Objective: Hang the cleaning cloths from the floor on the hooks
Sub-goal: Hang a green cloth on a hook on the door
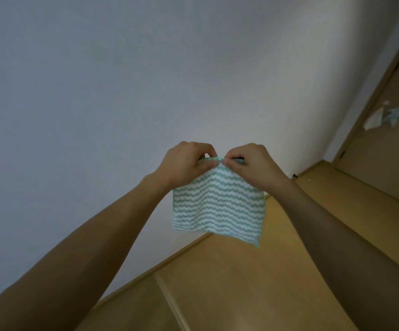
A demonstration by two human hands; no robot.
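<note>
A green-and-white wavy-striped cleaning cloth [217, 209] hangs in front of a pale wall, held up by its top edge. My left hand [184, 163] pinches the top edge on the left and my right hand [253, 166] pinches it on the right, thumbs almost touching in the middle. The cloth droops flat below both hands, above the wooden floor. At the far right, two cloths, one white [373, 119] and one pale blue [395, 114], hang on a brown door. The hooks themselves are too small to make out.
A plain pale wall [146, 80] fills most of the view. A wooden floor [277, 271] runs along its base at the lower right. A brown door [389, 151] stands at the far right, with a small dark object [295, 176] at the wall's foot.
</note>
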